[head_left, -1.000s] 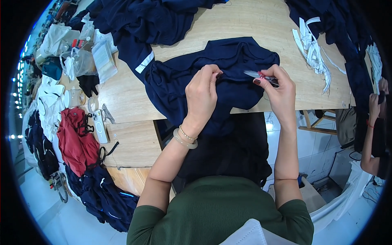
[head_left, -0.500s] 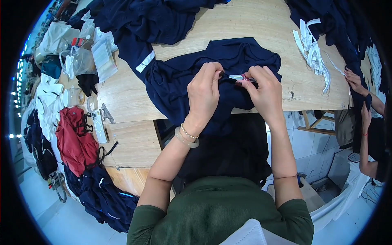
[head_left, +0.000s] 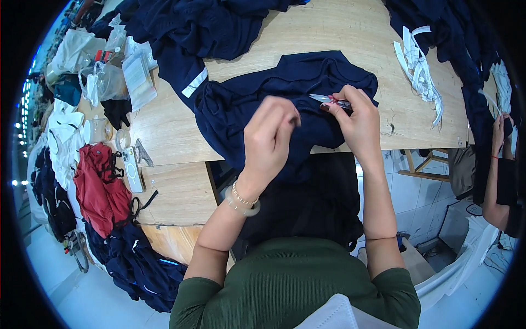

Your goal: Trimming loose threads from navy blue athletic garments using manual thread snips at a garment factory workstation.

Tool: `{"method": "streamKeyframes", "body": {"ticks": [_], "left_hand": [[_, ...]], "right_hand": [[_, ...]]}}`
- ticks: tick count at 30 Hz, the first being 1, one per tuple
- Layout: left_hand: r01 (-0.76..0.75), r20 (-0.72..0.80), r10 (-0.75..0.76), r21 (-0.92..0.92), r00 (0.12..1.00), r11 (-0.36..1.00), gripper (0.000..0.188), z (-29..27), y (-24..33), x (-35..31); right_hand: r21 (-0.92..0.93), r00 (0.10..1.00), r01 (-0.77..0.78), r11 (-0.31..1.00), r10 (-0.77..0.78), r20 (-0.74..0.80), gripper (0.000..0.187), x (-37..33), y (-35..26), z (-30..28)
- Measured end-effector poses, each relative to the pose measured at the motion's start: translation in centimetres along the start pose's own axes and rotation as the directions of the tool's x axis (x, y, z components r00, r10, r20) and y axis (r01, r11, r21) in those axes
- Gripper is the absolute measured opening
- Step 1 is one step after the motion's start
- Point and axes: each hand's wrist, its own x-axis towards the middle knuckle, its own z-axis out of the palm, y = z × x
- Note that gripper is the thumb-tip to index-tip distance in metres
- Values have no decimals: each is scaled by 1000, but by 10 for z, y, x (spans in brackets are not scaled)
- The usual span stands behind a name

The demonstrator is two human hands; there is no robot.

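Observation:
A navy garment (head_left: 241, 98) lies crumpled on the wooden table in front of me. Over its right part, my right hand (head_left: 355, 118) is closed around small silver thread snips (head_left: 323, 99), their blades pointing left. My left hand (head_left: 267, 134) hovers above the garment's near side, apart from the snips. Its fingers are curled in, with thumb and fingertips together and slightly blurred. Whatever may be pinched there is too small to make out.
A heap of navy clothes (head_left: 203, 27) covers the far left. White strips (head_left: 419, 71) lie at the far right. A phone (head_left: 132, 170), a red bag (head_left: 101, 192) and plastic bags (head_left: 109, 82) stand left. At the right edge another person's hand (head_left: 497, 134) handles cloth.
My left hand has pulled back from the snips, toward me and slightly left. My right hand and the snips have barely moved. The other person's hands have shifted at the right edge.

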Motion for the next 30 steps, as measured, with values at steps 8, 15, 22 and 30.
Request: {"method": "streamKeyframes", "body": {"ticks": [8,15,22,30], "left_hand": [[34,37,-45,275,998,961,8,8,-9,3],[33,76,-75,448,994,893,9,18,-17,6],[-24,130,-37,441,991,897,4,16,-24,13],[24,115,-78,411,990,911,4,13,-23,13]], "right_hand": [[112,996,-85,990,86,-6,25,1,5,0],[124,995,-102,987,104,-9,24,-2,9,-4],[130,993,-115,985,111,37,23,-2,2,-7],[-10,998,25,1000,-25,65,22,1,-5,-5]]}}
